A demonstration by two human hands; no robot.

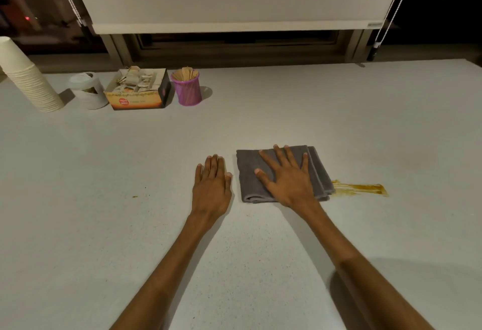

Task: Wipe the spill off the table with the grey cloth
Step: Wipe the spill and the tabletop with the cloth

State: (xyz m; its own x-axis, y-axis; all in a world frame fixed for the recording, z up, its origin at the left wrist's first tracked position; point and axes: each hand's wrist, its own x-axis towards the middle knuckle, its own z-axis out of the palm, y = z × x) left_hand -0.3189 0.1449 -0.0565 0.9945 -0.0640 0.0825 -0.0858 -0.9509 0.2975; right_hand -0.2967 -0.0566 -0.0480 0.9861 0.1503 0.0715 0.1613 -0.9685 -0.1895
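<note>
A folded grey cloth (250,173) lies on the white table (365,126) right of centre. My right hand (289,175) presses flat on the cloth with fingers spread. A brown-yellow spill (361,189) streaks the table just right of the cloth, and its smeared left end touches the cloth's lower right corner. Left of the cloth, my left hand (211,186) rests flat on the bare table, fingers together, holding nothing.
At the back left stand a stack of paper cups (28,79), a white jar (88,91), an open box of sachets (139,89) and a purple cup of wooden stirrers (187,87). A small brown speck (134,196) lies left of my left hand. A window blind hangs behind the table.
</note>
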